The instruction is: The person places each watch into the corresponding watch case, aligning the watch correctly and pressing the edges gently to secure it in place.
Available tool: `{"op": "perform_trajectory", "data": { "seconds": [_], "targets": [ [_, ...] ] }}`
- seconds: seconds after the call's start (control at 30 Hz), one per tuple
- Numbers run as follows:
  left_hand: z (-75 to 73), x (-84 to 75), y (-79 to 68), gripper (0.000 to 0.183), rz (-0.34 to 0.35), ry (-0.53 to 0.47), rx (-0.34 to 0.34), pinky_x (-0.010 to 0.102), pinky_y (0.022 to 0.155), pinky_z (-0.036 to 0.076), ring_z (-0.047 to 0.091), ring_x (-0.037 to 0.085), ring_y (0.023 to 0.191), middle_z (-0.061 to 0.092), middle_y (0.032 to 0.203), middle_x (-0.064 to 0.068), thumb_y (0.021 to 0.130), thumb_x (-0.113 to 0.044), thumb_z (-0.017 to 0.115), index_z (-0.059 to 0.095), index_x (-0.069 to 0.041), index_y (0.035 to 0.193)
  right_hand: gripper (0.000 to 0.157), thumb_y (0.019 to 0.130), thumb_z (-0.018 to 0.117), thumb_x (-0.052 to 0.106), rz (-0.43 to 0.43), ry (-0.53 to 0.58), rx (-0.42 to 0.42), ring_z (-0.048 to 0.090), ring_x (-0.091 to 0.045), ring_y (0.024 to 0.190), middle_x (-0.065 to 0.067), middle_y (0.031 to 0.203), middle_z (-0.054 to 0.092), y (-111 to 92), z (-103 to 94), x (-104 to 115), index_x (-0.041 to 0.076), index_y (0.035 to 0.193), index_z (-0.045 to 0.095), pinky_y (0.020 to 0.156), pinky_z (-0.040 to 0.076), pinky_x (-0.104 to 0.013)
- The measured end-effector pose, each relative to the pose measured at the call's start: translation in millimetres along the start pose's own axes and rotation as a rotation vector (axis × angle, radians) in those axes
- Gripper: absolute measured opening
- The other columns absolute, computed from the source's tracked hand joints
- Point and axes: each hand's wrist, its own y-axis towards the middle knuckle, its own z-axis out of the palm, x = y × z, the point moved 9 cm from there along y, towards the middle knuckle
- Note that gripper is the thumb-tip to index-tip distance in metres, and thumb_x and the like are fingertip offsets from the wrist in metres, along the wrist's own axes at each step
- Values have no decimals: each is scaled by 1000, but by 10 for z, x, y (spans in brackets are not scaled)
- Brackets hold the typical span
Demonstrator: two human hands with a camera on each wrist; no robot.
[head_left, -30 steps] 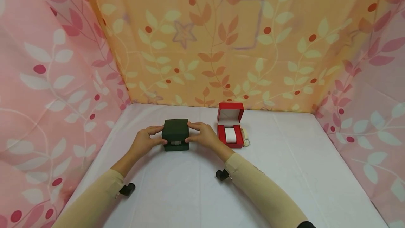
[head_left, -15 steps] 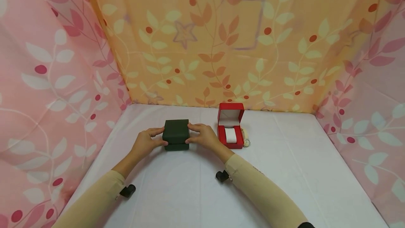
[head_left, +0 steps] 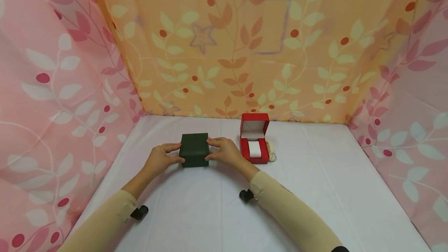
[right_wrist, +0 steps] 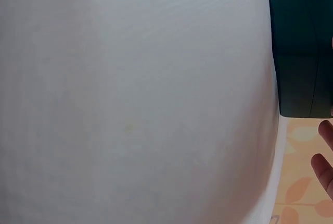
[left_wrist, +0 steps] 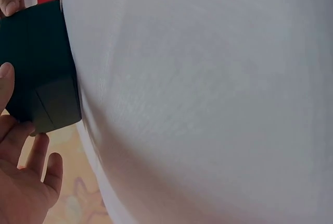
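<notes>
A dark green watch box (head_left: 194,147) stands on the white-covered table with its lid down. My left hand (head_left: 159,159) grips its left side, thumb near the front corner and fingers further back. On the opposite side my right hand (head_left: 226,152) holds it the same way. The left wrist view shows the green box (left_wrist: 39,62) with a thin seam between lid and base, and left-hand fingers around one end. In the right wrist view the box (right_wrist: 296,52) is cut off by the frame's edge. Its inside is hidden.
Right of my right hand stands a red watch box (head_left: 245,149), lid raised, with a white cushion (head_left: 254,149) inside. A watch (head_left: 272,156) with a pale strap lies against its right side. Patterned cloth walls (head_left: 224,49) border the table at the back and sides.
The green box's lid has come down onto its base, covering the silvery band that showed in the gap one second ago. Both hands have stayed at its sides.
</notes>
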Motion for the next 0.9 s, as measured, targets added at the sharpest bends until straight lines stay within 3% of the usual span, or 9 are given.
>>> {"op": "perform_trajectory", "data": {
  "seconds": [0.23, 0.4, 0.57, 0.9],
  "targets": [
    [-13, -21, -27, 72, -21, 28, 33, 56, 105, 48, 57, 42, 130, 66, 139, 10, 74, -41, 92, 67, -14, 136, 74, 80, 89, 36, -5, -24, 16, 58, -20, 132, 2, 144, 62, -15, -9, 39, 16, 144, 60, 107, 50, -38],
    [-35, -79, -15, 71, -13, 110, 80, 58, 103, 49, 57, 45, 127, 62, 142, 15, 78, -46, 88, 66, -16, 139, 70, 83, 87, 35, -19, -64, 40, 58, -21, 131, 0, 143, 63, -35, -47, 85, 17, 144, 60, 108, 49, -39],
    [-57, -179, -12, 71, 27, 177, 105, 61, 102, 48, 57, 47, 126, 60, 144, 18, 82, -47, 84, 63, -15, 142, 63, 87, 84, 28, -64, -83, 62, 59, -22, 131, -1, 143, 63, -81, -108, 155, 17, 144, 61, 111, 47, -42],
    [-55, -491, -4, 69, 174, 182, 51, 62, 112, 38, 47, 39, 138, 57, 149, 11, 83, -36, 86, 62, -7, 141, 59, 91, 79, 28, -66, -74, 49, 57, -20, 133, 2, 145, 61, -281, -338, 223, 19, 146, 59, 110, 47, -44]
  ]
}}
